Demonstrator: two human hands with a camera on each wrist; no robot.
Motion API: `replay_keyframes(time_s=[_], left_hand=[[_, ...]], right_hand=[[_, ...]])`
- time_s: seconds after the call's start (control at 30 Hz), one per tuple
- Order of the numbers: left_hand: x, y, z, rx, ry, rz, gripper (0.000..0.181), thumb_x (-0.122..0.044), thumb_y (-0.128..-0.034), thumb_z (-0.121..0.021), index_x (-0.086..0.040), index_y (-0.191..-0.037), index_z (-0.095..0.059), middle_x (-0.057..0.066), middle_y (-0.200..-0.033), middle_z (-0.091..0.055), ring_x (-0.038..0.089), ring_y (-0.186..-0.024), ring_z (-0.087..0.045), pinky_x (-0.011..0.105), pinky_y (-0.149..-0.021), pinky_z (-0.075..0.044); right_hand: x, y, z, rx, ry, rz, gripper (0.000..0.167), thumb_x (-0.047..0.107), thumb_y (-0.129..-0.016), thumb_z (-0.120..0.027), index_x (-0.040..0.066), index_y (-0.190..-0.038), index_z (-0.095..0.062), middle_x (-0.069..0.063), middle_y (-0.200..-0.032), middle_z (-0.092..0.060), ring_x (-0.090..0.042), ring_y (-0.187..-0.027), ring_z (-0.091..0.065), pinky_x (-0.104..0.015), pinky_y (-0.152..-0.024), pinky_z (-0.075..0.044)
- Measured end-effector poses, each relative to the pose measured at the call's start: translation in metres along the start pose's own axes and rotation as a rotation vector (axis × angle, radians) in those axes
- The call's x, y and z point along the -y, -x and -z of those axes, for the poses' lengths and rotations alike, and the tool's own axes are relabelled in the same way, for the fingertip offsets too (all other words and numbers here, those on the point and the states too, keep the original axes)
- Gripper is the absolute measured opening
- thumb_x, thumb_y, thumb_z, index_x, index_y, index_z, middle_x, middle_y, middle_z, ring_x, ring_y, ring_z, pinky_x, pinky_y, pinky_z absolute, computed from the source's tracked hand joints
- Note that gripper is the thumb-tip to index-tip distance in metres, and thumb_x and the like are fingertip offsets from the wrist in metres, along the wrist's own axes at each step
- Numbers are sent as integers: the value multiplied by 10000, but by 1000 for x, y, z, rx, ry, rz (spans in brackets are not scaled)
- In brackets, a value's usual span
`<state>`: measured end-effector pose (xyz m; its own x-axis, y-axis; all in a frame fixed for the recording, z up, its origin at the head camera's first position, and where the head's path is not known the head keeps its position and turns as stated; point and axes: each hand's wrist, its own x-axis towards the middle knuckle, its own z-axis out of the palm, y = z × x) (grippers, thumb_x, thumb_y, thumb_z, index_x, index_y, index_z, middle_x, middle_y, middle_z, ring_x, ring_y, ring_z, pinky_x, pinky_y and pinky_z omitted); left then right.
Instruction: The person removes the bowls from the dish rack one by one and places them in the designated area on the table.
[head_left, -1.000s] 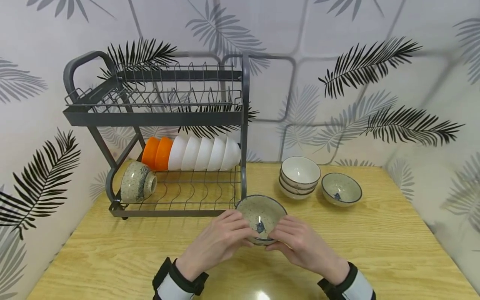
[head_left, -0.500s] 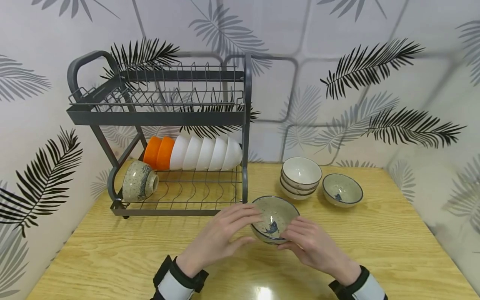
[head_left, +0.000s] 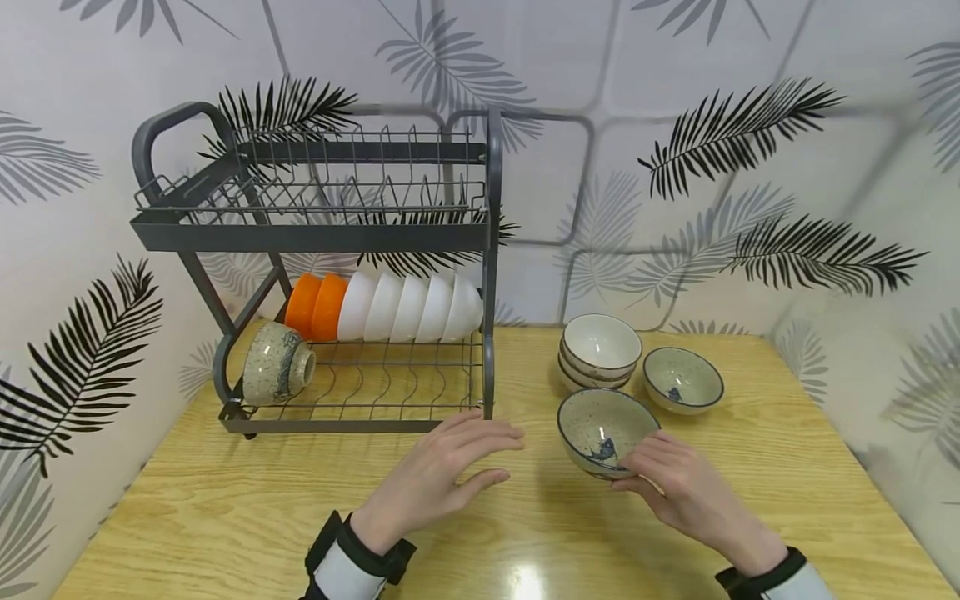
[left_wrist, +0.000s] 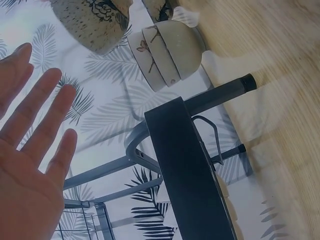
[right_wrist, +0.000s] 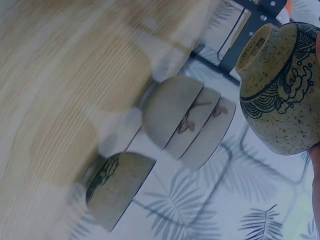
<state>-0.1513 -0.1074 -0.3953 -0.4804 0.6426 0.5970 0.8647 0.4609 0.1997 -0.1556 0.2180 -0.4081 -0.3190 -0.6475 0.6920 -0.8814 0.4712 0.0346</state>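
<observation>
My right hand (head_left: 678, 483) pinches the near right rim of a speckled bowl (head_left: 600, 425) with a blue figure inside; the bowl hangs above the table. In the right wrist view this bowl (right_wrist: 285, 90) shows its foot and a blue wave pattern. My left hand (head_left: 438, 471) holds nothing, its fingers extended in front of the rack's lower right corner; the left wrist view shows its spread fingers (left_wrist: 45, 120). Behind the held bowl is a stack of white bowls (head_left: 600, 346). A similar speckled bowl (head_left: 682, 379) sits to the right of the stack.
A dark two-tier dish rack (head_left: 315, 237) stands at the back left. On its lower tier are orange bowls (head_left: 315, 308), a row of white bowls (head_left: 412, 308) and a speckled bowl (head_left: 273, 364) on its side. The wooden table (head_left: 225, 517) meets a patterned wall behind.
Both hands held the speckled bowl a second ago. The left hand let go and stays near the rack; the right hand has carried the bowl to the right, toward the stack.
</observation>
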Motion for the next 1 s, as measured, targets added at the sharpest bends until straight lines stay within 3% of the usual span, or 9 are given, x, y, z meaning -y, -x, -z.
replay_keyframes(time_s=[0.27,0.5,1.0], left_hand=[[-2,-2,2,-15,30,-7,294,-186,-937,-708,-144,-1227,-681,-22,-1201,-736,111,-1140,-675,426,-1117,-481],[-3,-1,2,-16,43,0,252,-172,-940,-705,-160,-1192,-706,-36,-1164,-747,105,-1118,-679,437,-1116,-481],[-6,-2,5,-18,47,7,224,-166,-943,-698,-161,-1166,-725,-48,-1138,-759,95,-1105,-685,386,-1139,-462]], right_hand=[[-22,17,17,-30,91,-45,429,426,-1046,-474,155,-755,-636,120,-702,-605,-45,-633,-545,-246,-674,-445],[-42,32,27,-64,196,-96,485,476,-1035,-448,139,-757,-658,72,-693,-645,-115,-627,-581,-260,-602,-472],[-73,44,33,-64,299,-183,576,538,-1020,-415,101,-734,-656,2,-658,-679,-163,-571,-610,-350,-554,-511]])
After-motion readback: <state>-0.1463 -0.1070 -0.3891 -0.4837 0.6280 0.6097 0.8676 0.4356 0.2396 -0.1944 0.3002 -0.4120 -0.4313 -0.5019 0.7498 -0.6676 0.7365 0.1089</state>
